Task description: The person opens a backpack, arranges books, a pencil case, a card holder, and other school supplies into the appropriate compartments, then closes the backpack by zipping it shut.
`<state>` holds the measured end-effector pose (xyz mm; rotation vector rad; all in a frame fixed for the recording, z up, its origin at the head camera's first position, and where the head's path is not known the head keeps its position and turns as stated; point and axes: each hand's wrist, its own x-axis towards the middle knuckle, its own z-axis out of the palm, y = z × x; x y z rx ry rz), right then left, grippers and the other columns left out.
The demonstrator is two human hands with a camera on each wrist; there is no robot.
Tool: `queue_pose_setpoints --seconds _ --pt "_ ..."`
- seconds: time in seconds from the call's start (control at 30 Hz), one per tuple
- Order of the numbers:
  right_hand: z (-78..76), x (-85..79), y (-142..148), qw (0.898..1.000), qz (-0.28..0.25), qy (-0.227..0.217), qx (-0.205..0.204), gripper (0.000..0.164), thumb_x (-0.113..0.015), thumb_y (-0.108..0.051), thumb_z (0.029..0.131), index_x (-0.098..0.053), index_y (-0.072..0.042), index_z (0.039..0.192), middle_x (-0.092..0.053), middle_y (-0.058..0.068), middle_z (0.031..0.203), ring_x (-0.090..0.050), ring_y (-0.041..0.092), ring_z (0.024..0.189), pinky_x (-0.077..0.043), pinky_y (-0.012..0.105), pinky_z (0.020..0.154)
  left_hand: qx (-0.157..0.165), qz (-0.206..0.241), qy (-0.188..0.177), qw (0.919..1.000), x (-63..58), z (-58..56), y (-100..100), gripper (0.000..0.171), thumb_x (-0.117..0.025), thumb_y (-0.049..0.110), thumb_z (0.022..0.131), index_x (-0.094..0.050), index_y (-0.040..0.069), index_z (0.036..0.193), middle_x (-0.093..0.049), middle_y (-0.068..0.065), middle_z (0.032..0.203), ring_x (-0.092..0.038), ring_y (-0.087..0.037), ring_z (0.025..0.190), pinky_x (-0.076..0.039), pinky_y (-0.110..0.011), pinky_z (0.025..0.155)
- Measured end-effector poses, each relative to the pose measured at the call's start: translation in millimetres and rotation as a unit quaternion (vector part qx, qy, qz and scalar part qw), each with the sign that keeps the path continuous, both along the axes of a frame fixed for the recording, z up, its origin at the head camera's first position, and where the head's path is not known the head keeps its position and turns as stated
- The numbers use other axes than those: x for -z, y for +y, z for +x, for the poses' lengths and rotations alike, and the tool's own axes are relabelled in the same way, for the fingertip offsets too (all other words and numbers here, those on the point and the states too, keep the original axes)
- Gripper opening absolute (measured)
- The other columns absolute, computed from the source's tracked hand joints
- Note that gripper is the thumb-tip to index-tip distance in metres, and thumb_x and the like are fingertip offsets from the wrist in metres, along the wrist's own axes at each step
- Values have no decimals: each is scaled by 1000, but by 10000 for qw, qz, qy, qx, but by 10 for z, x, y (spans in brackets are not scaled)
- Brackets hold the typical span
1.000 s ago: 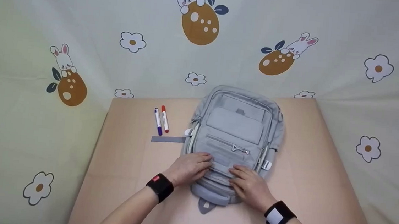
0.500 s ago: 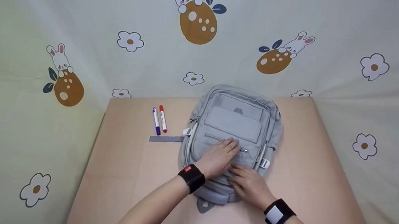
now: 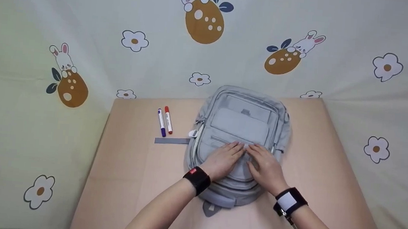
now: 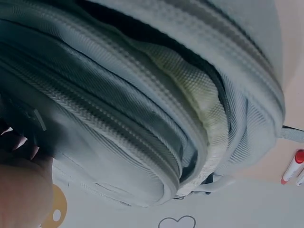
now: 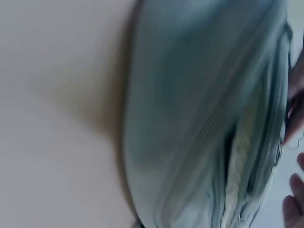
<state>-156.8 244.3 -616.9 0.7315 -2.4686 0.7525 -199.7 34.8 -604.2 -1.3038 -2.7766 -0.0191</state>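
Note:
A grey backpack (image 3: 239,126) lies on its back on the table, its handle end toward me. My left hand (image 3: 224,159) rests on its front panel by the zipped front pocket, fingers straight and reaching toward the pocket's zipper. Close beside it, my right hand (image 3: 265,166) touches the same panel, fingertips almost meeting the left ones. The zipper pull is hidden under the hands. In the left wrist view the backpack's layered zippers (image 4: 109,123) show a gap with pale lining (image 4: 204,99). Backpack fabric (image 5: 190,118) fills much of the blurred right wrist view.
Two markers, one blue-capped (image 3: 162,123) and one red-capped (image 3: 169,120), lie left of the backpack on the table (image 3: 127,166). A grey strap (image 3: 171,141) extends leftward from its side. A patterned cloth (image 3: 168,17) hangs behind and around the table.
My left hand has moved up and right from the backpack's handle end to the front pocket zipper. Later, my right hand also slides up beside it. The backpack stays in place.

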Motion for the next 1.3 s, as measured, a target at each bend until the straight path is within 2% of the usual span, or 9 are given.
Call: queue_pose_setpoints --seconds 0.2,0.3,0.37,0.53,0.63,0.77,1.0,1.2,1.3 --pt "-145 -30 -15 9918 609 -1100 213 77 -81 -17 83 -47 5 148 -46 22 153 -36 40 145 -31 56 116 39 217 -174 9996 -9 -10 -25 48 -47 22 108 -44 9 155 -41 -6 160 -35 -22 148 -27 -34 119" --pt "-162 -12 -44 9891 697 -1273 260 78 -81 -18 82 -47 3 149 -44 21 155 -33 40 147 -30 56 116 0 564 -342 9978 -46 -70 -129 49 -49 21 108 -44 8 154 -43 -6 158 -38 -20 146 -30 -33 118" --pt "-163 -4 -35 9885 695 -1301 320 76 -81 -18 82 -50 1 148 -43 19 156 -33 39 147 -30 56 116 -158 946 -454 9944 -83 -177 -221 48 -52 18 107 -46 7 153 -46 -7 156 -42 -21 144 -32 -34 117" --pt "-175 -18 -39 9865 732 -1403 423 70 -79 -21 83 -54 -5 147 -41 16 158 -31 37 149 -28 56 117 -1440 1802 -615 9711 -204 -594 -556 45 -52 8 104 -52 8 149 -53 -10 150 -50 -27 137 -36 -40 115" --pt "-173 -18 -48 9842 753 -1526 480 69 -78 -22 84 -54 -7 148 -39 14 160 -29 35 150 -26 54 118 -2200 1892 -700 9544 -220 -826 -729 41 -51 6 105 -57 9 145 -57 -10 146 -54 -29 133 -40 -41 112" --pt "-163 6 -64 9830 745 -1594 522 69 -76 -22 84 -53 -8 148 -38 13 160 -28 34 150 -25 54 118 -2679 1689 -932 9439 -157 -997 -852 38 -52 8 104 -63 12 140 -63 -9 138 -60 -31 125 -46 -44 105" --pt "-148 37 -110 9854 689 -1470 516 69 -77 -22 84 -54 -8 148 -40 13 159 -30 35 149 -27 56 117 -2810 1482 -618 9462 -14 -1067 -861 23 -59 11 100 -74 10 118 -72 -14 110 -65 -37 101 -53 -51 84" --pt "-154 26 -87 9837 732 -1562 511 69 -76 -23 86 -53 -9 149 -38 12 161 -29 34 150 -25 54 118 -3061 1836 -581 9323 -10 -1089 -831 14 -64 14 99 -77 9 104 -70 -13 100 -66 -34 94 -54 -49 78" --pt "-156 25 -49 9824 769 -1615 536 68 -75 -23 87 -52 -9 149 -37 12 162 -27 32 151 -24 54 119 -2934 1956 -533 9342 -43 -1094 -846 12 -66 14 99 -76 9 98 -68 -12 94 -67 -33 88 -55 -48 75"
